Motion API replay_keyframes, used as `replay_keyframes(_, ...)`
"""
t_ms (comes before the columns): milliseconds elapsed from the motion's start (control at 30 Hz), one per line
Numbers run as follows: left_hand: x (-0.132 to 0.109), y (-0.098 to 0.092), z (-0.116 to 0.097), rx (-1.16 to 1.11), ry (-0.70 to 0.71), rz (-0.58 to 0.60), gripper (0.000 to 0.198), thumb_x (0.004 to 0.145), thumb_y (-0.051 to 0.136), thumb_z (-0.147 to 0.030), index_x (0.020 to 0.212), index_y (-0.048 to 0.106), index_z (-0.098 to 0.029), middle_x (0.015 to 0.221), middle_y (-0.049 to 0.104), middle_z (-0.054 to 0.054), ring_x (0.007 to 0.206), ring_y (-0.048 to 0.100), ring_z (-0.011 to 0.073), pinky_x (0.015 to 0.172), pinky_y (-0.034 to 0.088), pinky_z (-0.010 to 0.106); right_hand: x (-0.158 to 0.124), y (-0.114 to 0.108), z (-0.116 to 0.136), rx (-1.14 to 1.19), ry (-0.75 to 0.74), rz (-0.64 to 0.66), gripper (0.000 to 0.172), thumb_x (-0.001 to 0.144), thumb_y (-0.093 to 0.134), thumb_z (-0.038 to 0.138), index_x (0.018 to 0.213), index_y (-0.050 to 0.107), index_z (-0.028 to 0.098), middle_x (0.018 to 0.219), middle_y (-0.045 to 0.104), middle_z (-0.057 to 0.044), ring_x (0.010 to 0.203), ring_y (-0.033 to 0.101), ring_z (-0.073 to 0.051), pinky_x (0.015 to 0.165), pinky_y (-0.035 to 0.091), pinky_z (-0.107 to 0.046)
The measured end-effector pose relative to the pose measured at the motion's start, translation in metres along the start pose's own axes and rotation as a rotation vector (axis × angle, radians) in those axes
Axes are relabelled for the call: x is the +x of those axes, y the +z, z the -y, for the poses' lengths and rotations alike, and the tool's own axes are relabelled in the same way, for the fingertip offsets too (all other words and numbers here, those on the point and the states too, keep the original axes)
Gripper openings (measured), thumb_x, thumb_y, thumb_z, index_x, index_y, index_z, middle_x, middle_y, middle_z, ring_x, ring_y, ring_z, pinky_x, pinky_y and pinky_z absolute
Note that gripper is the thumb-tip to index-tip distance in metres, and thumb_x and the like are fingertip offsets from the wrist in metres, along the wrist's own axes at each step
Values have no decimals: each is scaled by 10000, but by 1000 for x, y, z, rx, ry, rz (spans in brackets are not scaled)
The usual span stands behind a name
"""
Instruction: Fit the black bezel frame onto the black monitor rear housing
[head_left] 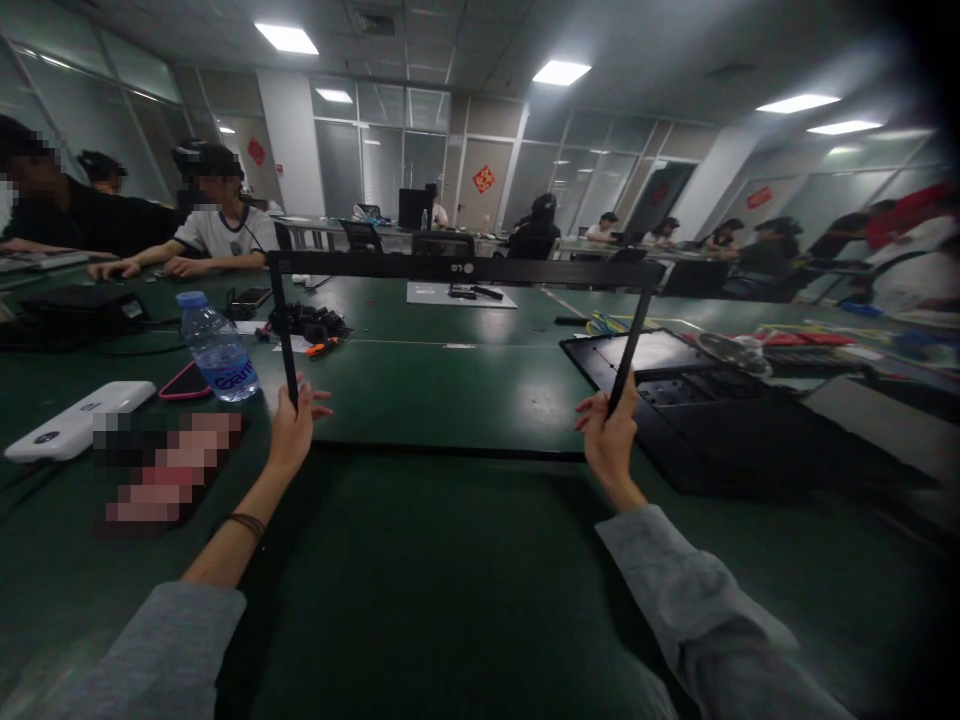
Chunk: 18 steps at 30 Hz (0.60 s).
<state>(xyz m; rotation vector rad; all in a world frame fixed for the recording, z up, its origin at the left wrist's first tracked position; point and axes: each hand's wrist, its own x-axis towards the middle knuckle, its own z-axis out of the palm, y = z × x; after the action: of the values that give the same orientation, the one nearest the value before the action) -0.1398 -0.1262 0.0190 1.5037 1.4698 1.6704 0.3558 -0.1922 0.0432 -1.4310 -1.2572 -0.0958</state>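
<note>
Between my hands a thin black screen bezel [525, 271] with an LG logo stands upright above the green table [450, 400]; the logo reads upside down on its far bar. My left hand [293, 418] grips the left side bar, thumb and fingers around it with some fingertips stretched inward. On the opposite side bar my right hand [611, 430] is closed in the same way. Through the frame the table top shows. Just right of my right hand lie black laptop parts, among them a casing panel [750, 430].
Left on the table are a water bottle [217, 345], a white power bank [79, 418] and a blurred-out phone-like object [176, 470]. Behind the frame lie dark cables [319, 322] and a white mat [461, 294]. Co-workers [225, 225] sit at the left and farther back.
</note>
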Motion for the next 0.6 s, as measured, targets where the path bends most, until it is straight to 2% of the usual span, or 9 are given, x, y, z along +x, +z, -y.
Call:
replay_keyframes(100, -6, 2, -10, 0, -1, 50, 506, 992, 423, -628, 1248, 490, -196, 937, 706, 42, 610, 676, 147, 662, 575, 323, -2, 9, -10, -20, -7, -20, 686, 1035, 376, 521, 1621, 273, 178, 798, 632, 8, 575, 597, -143, 626, 519, -301)
replay_keyframes(233, -10, 2, -18, 109, 57, -35, 359, 1016, 399, -555, 1086, 484, -214, 941, 677, 16, 580, 647, 120, 637, 540, 292, -2, 14, -26, -70, 22, 41, 690, 1018, 392, 537, 1589, 329, 155, 797, 652, -9, 630, 628, -180, 682, 541, -346)
replay_keyframes(367, -8, -1, -17, 191, 119, -161, 311, 1038, 357, -518, 1043, 467, -226, 962, 675, 29, 623, 650, 123, 663, 536, 289, -2, 17, -34, -95, 37, 109, 670, 983, 447, 571, 1488, 433, 130, 867, 692, -64, 722, 672, -231, 753, 556, -410)
replay_keyframes(467, -5, -3, -14, 214, 170, -231, 304, 1045, 341, -511, 1053, 452, -229, 977, 679, 46, 694, 663, 140, 732, 551, 306, -3, 19, -33, -33, 31, 137, 642, 989, 416, 605, 1426, 462, 137, 862, 683, -61, 724, 673, -228, 760, 565, -412)
replay_keyframes(600, -3, -2, -10, 221, 151, -199, 306, 1046, 330, -524, 1066, 424, -234, 1003, 681, 61, 755, 681, 158, 768, 556, 326, -2, 21, -33, 5, 41, 109, 660, 985, 401, 638, 1424, 434, 146, 875, 672, -56, 735, 681, -226, 773, 570, -415)
